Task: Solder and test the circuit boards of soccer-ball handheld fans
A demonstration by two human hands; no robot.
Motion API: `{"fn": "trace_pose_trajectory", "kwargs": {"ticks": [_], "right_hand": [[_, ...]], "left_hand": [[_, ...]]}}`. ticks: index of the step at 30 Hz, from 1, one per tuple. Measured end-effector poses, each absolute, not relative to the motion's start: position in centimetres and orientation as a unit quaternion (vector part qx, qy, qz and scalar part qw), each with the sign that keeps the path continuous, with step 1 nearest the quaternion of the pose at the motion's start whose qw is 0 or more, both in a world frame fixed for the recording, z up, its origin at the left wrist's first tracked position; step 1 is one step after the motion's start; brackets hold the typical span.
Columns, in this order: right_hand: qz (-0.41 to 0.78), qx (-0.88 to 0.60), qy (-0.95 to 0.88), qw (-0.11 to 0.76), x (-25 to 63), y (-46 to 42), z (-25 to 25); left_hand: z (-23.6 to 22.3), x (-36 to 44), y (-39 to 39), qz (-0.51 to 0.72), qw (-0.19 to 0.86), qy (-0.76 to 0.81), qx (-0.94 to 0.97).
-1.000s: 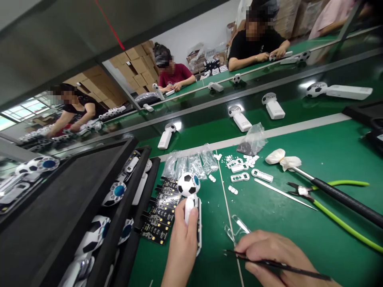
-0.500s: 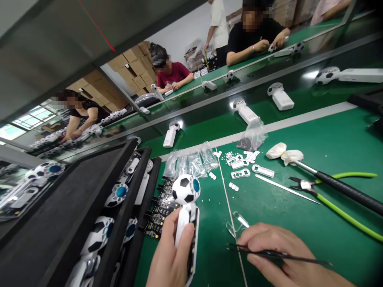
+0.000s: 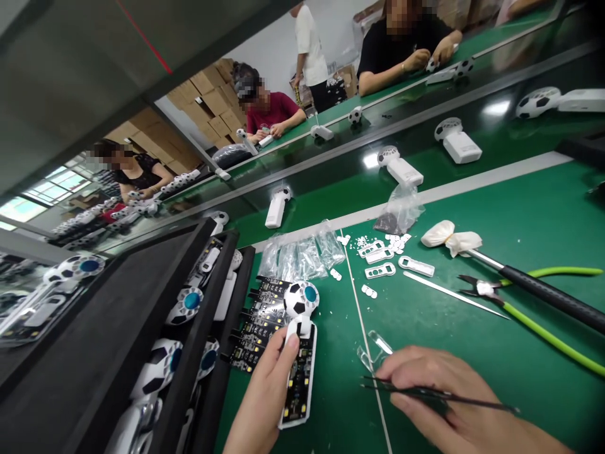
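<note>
My left hand [image 3: 262, 403] grips a small hand-held fan [image 3: 299, 353] by its white handle. The fan's football-patterned head points away from me and its open handle shows a black circuit board facing up. My right hand [image 3: 449, 400] rests on the green bench to the right, pinching black tweezers [image 3: 401, 391] whose tips point left toward the fan. Just beyond the tweezer tips lies a clear plastic piece [image 3: 375, 350]. A row of black circuit boards [image 3: 258, 325] lies left of the fan.
A black tray [image 3: 142, 328] at left holds several football fan parts. Ahead lie clear bags [image 3: 302, 255], white plastic covers [image 3: 382, 261], green-handled cutters [image 3: 520, 309] and a cloth-tipped black-handled tool [image 3: 501, 265]. Fans ride the conveyor [image 3: 425, 157]. Other people work across it.
My left hand turned the fan so the open handle with its circuit board now faces up. The view shifted slightly; my right hand with the tweezers stayed almost in place.
</note>
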State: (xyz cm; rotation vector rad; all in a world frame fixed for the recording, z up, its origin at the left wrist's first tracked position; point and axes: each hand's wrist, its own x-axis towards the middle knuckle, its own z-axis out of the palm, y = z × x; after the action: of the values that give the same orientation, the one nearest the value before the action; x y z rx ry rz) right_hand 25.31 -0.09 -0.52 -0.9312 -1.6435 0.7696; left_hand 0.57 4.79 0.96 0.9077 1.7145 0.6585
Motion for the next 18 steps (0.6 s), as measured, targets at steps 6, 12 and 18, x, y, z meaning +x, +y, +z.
{"fn": "trace_pose_trajectory", "kwargs": {"ticks": [6,12,18], "right_hand": [[0.311,-0.409,-0.705,0.488,25.3,0.0,-1.7],[0.078,-0.467,-0.827,0.303,31.7,-0.3,-3.7],[-0.026,-0.449,-0.883,0.134,36.6,-0.7,-6.5]], "left_hand": [[1.4,0.7,4.5,0.372,0.601,0.667,0.236],[2.0,2.1,4.5,0.393,0.693,0.568,0.207],[1.9,3.9,5.2,0.42,0.749,0.482,0.174]]}}
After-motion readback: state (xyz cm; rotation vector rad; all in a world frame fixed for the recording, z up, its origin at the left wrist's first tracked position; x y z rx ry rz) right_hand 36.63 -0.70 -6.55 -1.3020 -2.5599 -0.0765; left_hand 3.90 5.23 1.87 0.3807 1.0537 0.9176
